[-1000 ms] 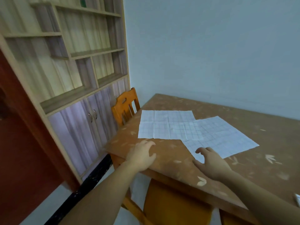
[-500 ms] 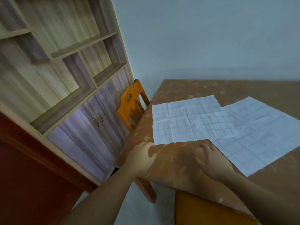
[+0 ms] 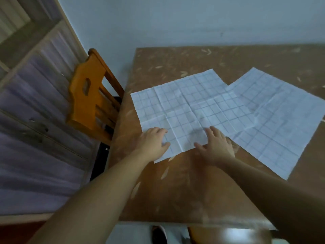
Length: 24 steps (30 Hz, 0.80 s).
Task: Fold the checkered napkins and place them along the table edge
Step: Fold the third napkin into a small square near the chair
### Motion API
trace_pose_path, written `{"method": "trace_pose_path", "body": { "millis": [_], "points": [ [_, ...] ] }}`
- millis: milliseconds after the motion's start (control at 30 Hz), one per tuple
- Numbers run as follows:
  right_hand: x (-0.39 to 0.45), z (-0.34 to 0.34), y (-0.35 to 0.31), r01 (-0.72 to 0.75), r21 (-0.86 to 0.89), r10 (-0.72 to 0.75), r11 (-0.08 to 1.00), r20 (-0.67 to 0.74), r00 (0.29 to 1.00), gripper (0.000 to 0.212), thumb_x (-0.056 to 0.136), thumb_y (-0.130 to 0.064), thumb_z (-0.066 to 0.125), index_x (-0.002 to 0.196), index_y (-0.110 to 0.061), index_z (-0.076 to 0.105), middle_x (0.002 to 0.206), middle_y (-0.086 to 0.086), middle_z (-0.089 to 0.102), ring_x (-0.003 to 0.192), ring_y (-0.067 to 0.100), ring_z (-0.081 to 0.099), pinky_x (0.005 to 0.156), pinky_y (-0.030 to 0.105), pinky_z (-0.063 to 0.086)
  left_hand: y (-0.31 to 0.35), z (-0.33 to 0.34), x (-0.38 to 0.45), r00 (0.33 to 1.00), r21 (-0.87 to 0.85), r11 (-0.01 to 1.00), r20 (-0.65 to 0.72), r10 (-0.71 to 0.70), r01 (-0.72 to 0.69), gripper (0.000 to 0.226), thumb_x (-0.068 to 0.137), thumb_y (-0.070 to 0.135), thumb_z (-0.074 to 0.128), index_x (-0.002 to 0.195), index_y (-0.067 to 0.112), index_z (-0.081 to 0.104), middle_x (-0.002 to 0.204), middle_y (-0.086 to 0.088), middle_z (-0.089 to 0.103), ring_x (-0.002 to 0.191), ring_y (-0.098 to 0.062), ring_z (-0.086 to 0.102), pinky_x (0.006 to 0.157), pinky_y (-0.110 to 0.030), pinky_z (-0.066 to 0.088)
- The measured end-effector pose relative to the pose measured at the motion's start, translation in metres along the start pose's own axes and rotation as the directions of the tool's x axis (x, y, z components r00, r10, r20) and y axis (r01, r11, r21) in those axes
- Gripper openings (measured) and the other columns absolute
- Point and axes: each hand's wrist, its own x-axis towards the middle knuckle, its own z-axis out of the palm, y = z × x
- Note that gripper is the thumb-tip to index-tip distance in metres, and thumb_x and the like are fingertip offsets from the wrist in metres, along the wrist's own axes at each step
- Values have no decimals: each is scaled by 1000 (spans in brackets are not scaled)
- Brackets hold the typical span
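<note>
White checkered napkins flat, hands at near edge

White w/ a grey grid, near napkin point(image 3: 182, 110) lies unfolded on the brown counter point(image 3: 184, 187), old crease lines showing. Second napkin point(image 3: 274, 120) sits at 3 o'clock from it, also flat; the two overlap at the corner between them, but which lies on top I can't tell. Neither is folded yet, and neither lies along the counter edge.

Left hand point(image 3: 153, 143) rests on the near napkin's corner at approx 7 o'clock, fingers spread and fairly straight, thumb on the cloth, not gripping. Right hand point(image 3: 216, 147) is at approx 5 o'clock on the same near edge, fingers extended over the cloth, palm down, nothing pinched. Prob. placed one per side so the edge lifts evenly and the fold comes out square; pressing flat also keeps the sheet from sliding.

Judgement: task barely begun, 1st fold is next. Needs a pinch at both near corners, then carry them toward 12 o'clock. Risk: dragging the overlapped napkin along.

Orange wooden chair point(image 3: 89, 95) stands at 9 o'clock beside the counter, cabinet point(image 3: 35, 131) beyond it
</note>
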Motion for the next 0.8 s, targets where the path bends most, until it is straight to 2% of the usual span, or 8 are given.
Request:
{"method": "trace_pose_path", "body": {
  "millis": [100, 167, 300, 400, 467, 567, 667, 800],
  "points": [
    [22, 22, -8, -106, -49, 106, 993, 17, 994, 97, 83, -75, 40, 153, -18, 3, 162, 5, -1, 149, 21, -2, 119, 47, 8, -20, 8, 30, 990, 83, 996, 138, 2, -14, 86, 88, 69, 43, 154, 23, 12, 162, -4, 6, 149, -23, 1, 119, -44, 7],
    [27, 34, -10, -149, -54, 151, 987, 26, 988, 105, 78, -82, 34, 153, -16, 2, 162, 5, -2, 149, 21, -4, 120, 50, 6, -28, 18, 41, 979, 140, 990, 201, -30, 1, 103, 81, 81, 34, 154, 21, -7, 162, -6, -14, 148, -24, -16, 120, -46, -4],
    [23, 51, -17, -124, -55, 124, 991, -6, 992, 95, 82, -78, 30, 153, -18, 6, 162, 3, -1, 148, 19, -8, 119, 51, 1, -33, 36, 41, 987, 145, 989, 160, -20, -3, 99, 83, 82, 20, 153, 21, -15, 161, -8, -19, 146, -25, -21, 119, -47, -7],
    [15, 61, -22, -78, 2, 78, 997, -95, 992, 75, 90, -68, 34, 149, -23, 25, 160, -1, 16, 148, 17, 3, 119, 49, 2, -29, 39, 31, 997, 145, 989, 78, 15, -26, 86, 90, 73, 21, 154, 22, -3, 163, -8, -6, 148, -26, -8, 119, -47, 1],
    [15, 63, -23, -73, 83, 87, 994, -185, 979, 54, 92, -57, 43, 136, -26, 45, 149, -6, 36, 143, 14, 22, 118, 48, 8, -29, 38, 26, 997, 92, 994, -30, 65, -62, 72, 93, 65, 32, 151, 24, 22, 160, -3, 19, 146, -22, 14, 116, -42, 15],
    [19, 62, -20, -81, 185, 131, 979, -278, 952, 26, 92, -41, 54, 111, -27, 65, 128, -10, 56, 123, 11, 46, 113, 43, 16, -33, 38, 21, 979, -32, 991, -168, 119, -126, 39, 96, 43, 48, 131, 26, 54, 135, 9, 53, 124, -16, 44, 100, -34, 32],
    [23, 56, -20, -83, 272, 164, 959, -291, 943, 15, 93, -29, 55, 92, -27, 69, 111, -12, 63, 109, 9, 54, 107, 36, 17, -32, 37, 15, 973, -103, 987, -206, 104, -127, 19, 94, 26, 56, 108, 23, 68, 106, 7, 66, 102, -18, 57, 86, -34, 42],
    [8, 44, -22, -99, 256, 166, 962, -252, 953, 17, 96, -28, 50, 96, -24, 65, 106, -7, 63, 95, 12, 58, 109, 36, 19, -25, 40, -9, 984, -224, 969, -166, 68, -104, 15, 90, 21, 60, 100, 17, 71, 94, 2, 70, 89, -20, 64, 79, -38, 51]
  ]
}}
